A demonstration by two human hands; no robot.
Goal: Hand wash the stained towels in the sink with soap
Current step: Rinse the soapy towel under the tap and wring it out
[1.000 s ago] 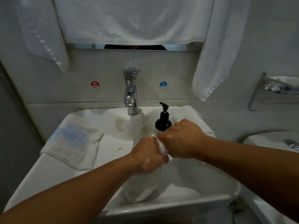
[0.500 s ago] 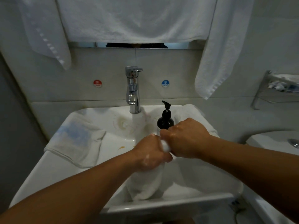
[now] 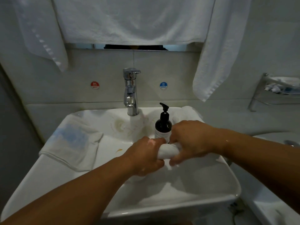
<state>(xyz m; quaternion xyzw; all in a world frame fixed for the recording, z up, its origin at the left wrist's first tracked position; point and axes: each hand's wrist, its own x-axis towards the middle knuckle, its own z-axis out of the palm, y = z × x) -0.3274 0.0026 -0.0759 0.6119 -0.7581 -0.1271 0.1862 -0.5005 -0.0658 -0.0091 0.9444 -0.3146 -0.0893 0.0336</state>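
Observation:
Over the white sink (image 3: 211, 203), my left hand (image 3: 144, 157) and my right hand (image 3: 193, 138) both grip a bunched, wet white towel (image 3: 167, 151) between them; its lower part hangs into the basin under my hands. A folded towel with a blue stain (image 3: 71, 143) lies over the sink's left rim. Another white towel (image 3: 188, 113) is draped at the back right rim. A dark pump soap bottle (image 3: 163, 125) stands just behind my hands. Yellowish stains mark the basin's back wall.
A chrome faucet (image 3: 130, 91) stands at the back centre, with red and blue hot and cold stickers on the wall. White towels (image 3: 134, 20) hang above. A metal wall shelf (image 3: 276, 90) is at the right, and a second basin (image 3: 279, 140) lies beside the sink.
My hands have drawn slightly apart, so more of the bunched towel shows between them. The view has shifted a little.

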